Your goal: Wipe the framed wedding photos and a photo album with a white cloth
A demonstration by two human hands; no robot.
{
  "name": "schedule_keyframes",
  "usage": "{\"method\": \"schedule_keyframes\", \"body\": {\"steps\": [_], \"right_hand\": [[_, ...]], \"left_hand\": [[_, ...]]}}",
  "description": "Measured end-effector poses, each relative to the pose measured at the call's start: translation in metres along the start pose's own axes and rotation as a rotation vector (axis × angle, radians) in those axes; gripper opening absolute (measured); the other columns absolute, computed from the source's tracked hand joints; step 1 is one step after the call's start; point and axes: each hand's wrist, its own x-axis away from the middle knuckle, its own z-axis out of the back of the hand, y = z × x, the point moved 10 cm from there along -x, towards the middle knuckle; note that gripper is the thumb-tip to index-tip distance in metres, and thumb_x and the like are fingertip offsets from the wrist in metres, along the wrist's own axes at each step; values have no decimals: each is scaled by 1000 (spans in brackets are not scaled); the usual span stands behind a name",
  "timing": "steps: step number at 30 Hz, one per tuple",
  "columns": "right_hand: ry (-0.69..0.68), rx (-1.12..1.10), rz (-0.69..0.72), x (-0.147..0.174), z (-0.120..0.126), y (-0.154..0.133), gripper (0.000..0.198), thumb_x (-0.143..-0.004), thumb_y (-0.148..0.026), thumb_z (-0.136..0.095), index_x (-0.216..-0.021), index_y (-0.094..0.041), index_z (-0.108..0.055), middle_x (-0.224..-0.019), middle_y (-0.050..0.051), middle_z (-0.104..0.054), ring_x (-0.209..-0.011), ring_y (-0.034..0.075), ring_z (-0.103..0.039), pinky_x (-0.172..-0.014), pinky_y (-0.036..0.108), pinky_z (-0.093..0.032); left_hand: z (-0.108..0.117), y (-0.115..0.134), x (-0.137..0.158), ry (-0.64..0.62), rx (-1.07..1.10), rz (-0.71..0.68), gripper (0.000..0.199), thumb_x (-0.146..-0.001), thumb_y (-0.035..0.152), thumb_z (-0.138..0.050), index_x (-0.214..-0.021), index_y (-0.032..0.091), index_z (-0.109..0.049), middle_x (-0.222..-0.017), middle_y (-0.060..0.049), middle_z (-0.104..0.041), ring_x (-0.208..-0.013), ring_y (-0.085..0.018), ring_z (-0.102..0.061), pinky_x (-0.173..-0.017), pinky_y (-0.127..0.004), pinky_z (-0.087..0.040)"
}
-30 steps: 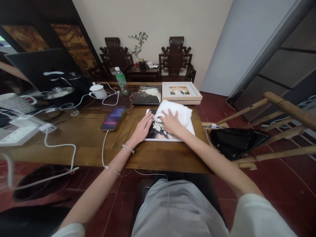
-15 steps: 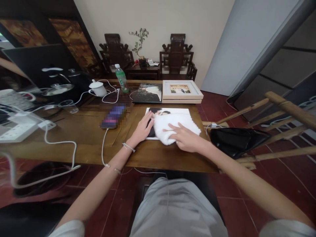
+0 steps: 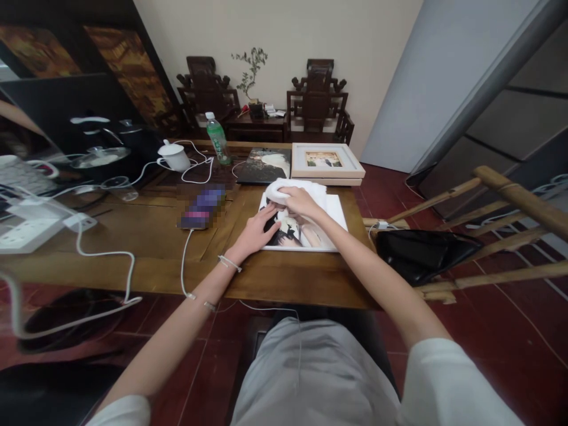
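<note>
A photo panel [image 3: 306,234] with a white border lies flat on the wooden table [image 3: 284,278], near its front edge. Fingers spread, my left hand [image 3: 257,231] rests flat on the panel's left side. At the panel's far edge my right hand [image 3: 302,201] is closed on a fluffy white towel [image 3: 313,190], which covers the upper part of the picture. The fingertips of my right hand are partly lost in the towel's folds.
Behind the panel stand a dark photo album [image 3: 266,165] and stacked white picture frames [image 3: 328,161]. To the left are a phone [image 3: 202,207] on a cable, a green bottle [image 3: 218,139], a lidded white cup [image 3: 174,157] and a power strip [image 3: 26,228]. A wooden chair [image 3: 519,189] stands at right.
My right hand has moved the towel away from me and to the left, up to the panel's far edge. More of the lower picture shows. My left hand stays almost in place.
</note>
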Motion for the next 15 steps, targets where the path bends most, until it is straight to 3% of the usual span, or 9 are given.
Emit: {"method": "schedule_keyframes", "body": {"steps": [4,7,12,15], "right_hand": [[-31,64,159,-25,-22,-30,45,-76,-10,-44,-106,-18,-75,-117,3,-75,-107,24,-64,-93,30,-46],[-48,126,202,-26,-24,-37,44,-74,-10,-42,-102,-17,-76,-114,3,-75,-104,25,-64,-92,29,-45],[-97,172,96,-4,-3,-13,37,-77,-13,-45,-98,-17,-75,-93,5,-78,-77,22,-66,-73,26,-48],[-61,256,57,9,25,9,41,-77,-11,-44,-103,-15,-75,-102,7,-78,-86,24,-69,-79,28,-49]], "left_hand": [[1,1,-1,14,-16,-11,54,-97,50,-49,-136,15,-62,-146,-15,-58,-139,-32,-51,-120,-50,-35],[1,3,-1,14,-20,-21,52,-97,47,-49,-135,15,-62,-144,-15,-59,-137,-32,-52,-119,-50,-38],[-2,1,-1,-3,-21,-15,54,-97,46,-48,-139,13,-59,-150,-16,-54,-142,-30,-47,-121,-49,-33],[-4,-1,-1,-10,1,-10,56,-97,47,-48,-142,13,-56,-155,-16,-46,-148,-29,-39,-123,-49,-30]]}}
